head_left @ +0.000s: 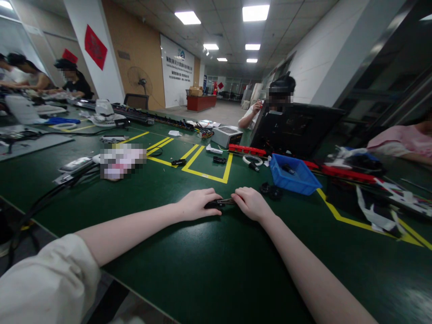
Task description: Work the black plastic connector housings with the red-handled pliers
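Over the green tabletop [209, 252], my left hand [197, 204] is closed round a small black part [215, 204], its thumb below and fingers above. My right hand [249, 202] faces it and is closed in a pinch on a thin, brownish metallic piece [228, 201]. That piece meets the black part between my hands. Whether the two are joined or separate I cannot tell. Beyond my right hand lie several round black pieces [271, 191], close to a blue plastic bin [295, 175].
Small black parts [219, 159] lie by yellow tape marks [205, 175]. Behind them stand a grey metal box [227, 136] and a large black panel [293, 130]. A power strip [76, 164] with black cables [50, 193] lies at left. Other people sit around the tables.
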The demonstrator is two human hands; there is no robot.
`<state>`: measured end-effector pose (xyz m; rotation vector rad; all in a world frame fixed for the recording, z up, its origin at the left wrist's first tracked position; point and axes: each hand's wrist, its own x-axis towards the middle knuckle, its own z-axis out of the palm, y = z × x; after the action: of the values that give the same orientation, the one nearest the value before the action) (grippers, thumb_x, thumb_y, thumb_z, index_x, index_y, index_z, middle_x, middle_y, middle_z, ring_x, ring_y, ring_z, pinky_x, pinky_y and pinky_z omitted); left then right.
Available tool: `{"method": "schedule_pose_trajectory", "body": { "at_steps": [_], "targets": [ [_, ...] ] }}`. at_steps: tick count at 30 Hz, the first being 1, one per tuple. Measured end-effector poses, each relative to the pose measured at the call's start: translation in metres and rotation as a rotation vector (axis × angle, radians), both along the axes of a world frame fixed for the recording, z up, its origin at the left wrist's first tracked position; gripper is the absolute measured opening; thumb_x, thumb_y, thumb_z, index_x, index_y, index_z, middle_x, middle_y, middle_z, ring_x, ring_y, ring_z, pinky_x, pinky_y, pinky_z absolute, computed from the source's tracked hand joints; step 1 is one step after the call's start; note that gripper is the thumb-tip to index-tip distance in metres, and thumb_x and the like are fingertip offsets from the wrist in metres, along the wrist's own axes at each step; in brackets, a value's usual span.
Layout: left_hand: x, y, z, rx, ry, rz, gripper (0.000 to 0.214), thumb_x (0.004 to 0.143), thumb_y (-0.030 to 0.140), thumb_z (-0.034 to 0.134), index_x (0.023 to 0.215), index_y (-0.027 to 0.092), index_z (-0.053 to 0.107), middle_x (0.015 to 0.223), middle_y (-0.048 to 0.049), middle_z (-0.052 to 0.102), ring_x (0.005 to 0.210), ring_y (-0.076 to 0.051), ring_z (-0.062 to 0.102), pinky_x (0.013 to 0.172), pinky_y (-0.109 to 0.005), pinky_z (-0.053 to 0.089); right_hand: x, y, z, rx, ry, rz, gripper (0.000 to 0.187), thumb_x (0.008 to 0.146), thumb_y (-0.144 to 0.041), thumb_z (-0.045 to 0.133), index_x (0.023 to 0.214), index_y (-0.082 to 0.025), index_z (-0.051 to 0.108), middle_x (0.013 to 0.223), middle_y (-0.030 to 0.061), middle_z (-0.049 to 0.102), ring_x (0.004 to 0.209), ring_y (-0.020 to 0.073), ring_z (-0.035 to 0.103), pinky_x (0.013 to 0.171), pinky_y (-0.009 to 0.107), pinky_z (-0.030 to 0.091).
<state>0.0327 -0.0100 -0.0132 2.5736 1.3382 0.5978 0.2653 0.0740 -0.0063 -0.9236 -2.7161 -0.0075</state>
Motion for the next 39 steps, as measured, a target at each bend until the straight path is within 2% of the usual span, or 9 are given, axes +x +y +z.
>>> {"method": "schedule_pose_trajectory", "body": {
  "at_steps": [5,11,19,25,29,39],
  "targets": [
    [0.0003,-0.001,0.0022,0.039,0.034,-0.047,0.046,0.096,0.047,0.051,0.133,0.019,0.054,0.115,-0.0095,0.061,0.103,-0.024,0.058,0.09,-0.038,0.047,-0.0007,-0.0001,0.0003,0.013,-0.01,-0.006,0.041,0.101,-0.039,0.031,0.073,-0.02,0.055,0.076,0.005,0.062,0.073,0.0169,0.053,0.072,0.03,0.035],
    [-0.0003,-0.0019,0.0033,0.072,0.028,-0.094,0.041,0.091,0.034,0.055,0.129,0.021,0.059,0.123,-0.0091,0.058,0.115,-0.026,0.052,0.101,-0.042,0.044,-0.0017,-0.0017,0.0021,0.017,-0.028,0.004,0.042,0.101,-0.041,0.033,0.072,-0.02,0.055,0.076,0.0053,0.063,0.072,0.0163,0.054,0.072,0.03,0.034],
    [-0.0012,-0.0012,0.0004,0.084,-0.01,-0.137,0.052,0.088,0.024,0.056,0.139,0.022,0.052,0.143,-0.0113,0.048,0.134,-0.029,0.042,0.113,-0.047,0.036,-0.0023,-0.0001,0.0003,0.023,-0.046,0.009,0.042,0.1,-0.042,0.034,0.072,-0.02,0.055,0.076,0.0056,0.063,0.073,0.0168,0.055,0.072,0.03,0.034],
    [-0.0002,-0.0014,0.0004,0.065,-0.04,-0.069,0.049,0.089,0.042,0.062,0.135,0.024,0.055,0.143,-0.011,0.049,0.133,-0.029,0.043,0.113,-0.049,0.037,-0.003,-0.0022,0.0025,0.031,-0.05,0.008,0.043,0.1,-0.043,0.034,0.071,-0.02,0.056,0.077,0.0061,0.064,0.073,0.0171,0.055,0.072,0.031,0.034],
    [0.0002,-0.0009,0.0,0.04,-0.051,-0.008,0.053,0.09,0.05,0.061,0.134,0.021,0.053,0.14,-0.0122,0.051,0.13,-0.029,0.046,0.109,-0.048,0.041,-0.0035,-0.0029,0.0029,0.032,-0.054,0.004,0.042,0.1,-0.043,0.035,0.071,-0.02,0.056,0.077,0.0062,0.064,0.073,0.0171,0.055,0.072,0.031,0.035],
    [0.0003,-0.0014,-0.0017,0.015,-0.084,0.001,0.055,0.09,0.043,0.062,0.138,0.019,0.049,0.145,-0.014,0.045,0.131,-0.029,0.047,0.11,-0.047,0.042,-0.0036,-0.0009,0.0015,0.024,-0.044,-0.006,0.043,0.1,-0.043,0.034,0.07,-0.02,0.054,0.076,0.0059,0.063,0.073,0.017,0.054,0.071,0.031,0.034]
  ]
}}
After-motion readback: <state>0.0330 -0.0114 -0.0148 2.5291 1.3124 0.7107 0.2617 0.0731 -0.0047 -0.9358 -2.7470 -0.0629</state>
